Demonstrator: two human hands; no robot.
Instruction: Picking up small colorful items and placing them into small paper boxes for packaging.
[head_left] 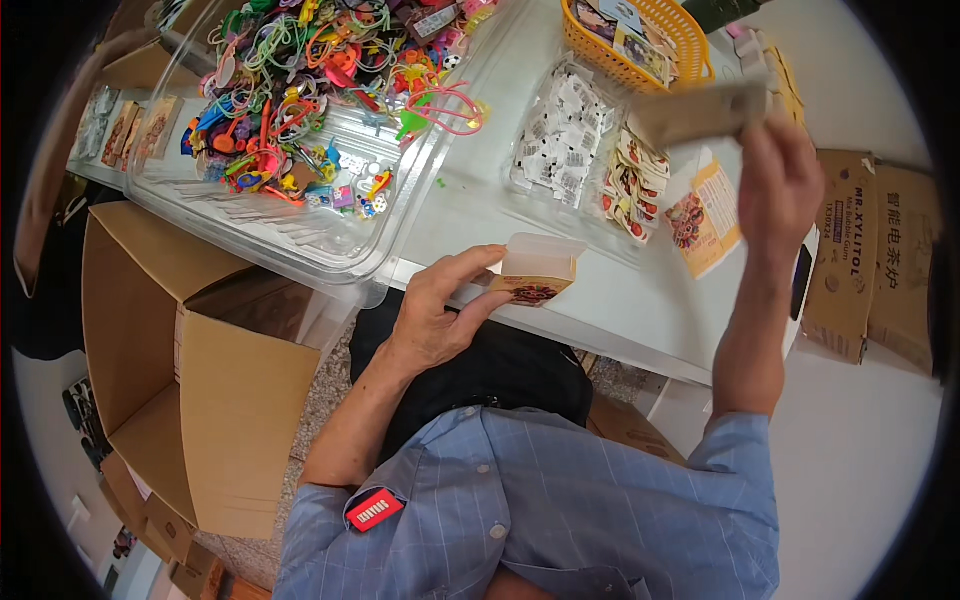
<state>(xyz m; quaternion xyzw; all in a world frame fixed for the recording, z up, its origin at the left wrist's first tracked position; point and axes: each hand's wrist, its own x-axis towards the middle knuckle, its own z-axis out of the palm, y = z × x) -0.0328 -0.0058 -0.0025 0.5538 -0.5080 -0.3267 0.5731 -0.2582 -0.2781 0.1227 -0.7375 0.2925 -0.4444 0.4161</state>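
My left hand [435, 315] pinches a small printed paperboard box [540, 270] between thumb and fingers at the table's front edge. Its top flap stands up and its pale inside shows. On the right, my right hand [783, 185] is raised over the table, its fingers closed on a flat, greyish-tan cardboard piece [695, 112], smeared by motion. Below that piece lies a flat printed carton [703, 220] in yellow and white. Beside it sits a pile of small red-and-cream packets [635, 185]. A clear tray of small white sachets [563, 135] stands just left of them.
A large clear plastic bin [375, 255] of colourful small toys fills the table's left. At the back is a yellow basket [645, 70] with printed cards. An open cardboard box [245, 420] stands below left; closed brown cartons [870, 255] stand at the right.
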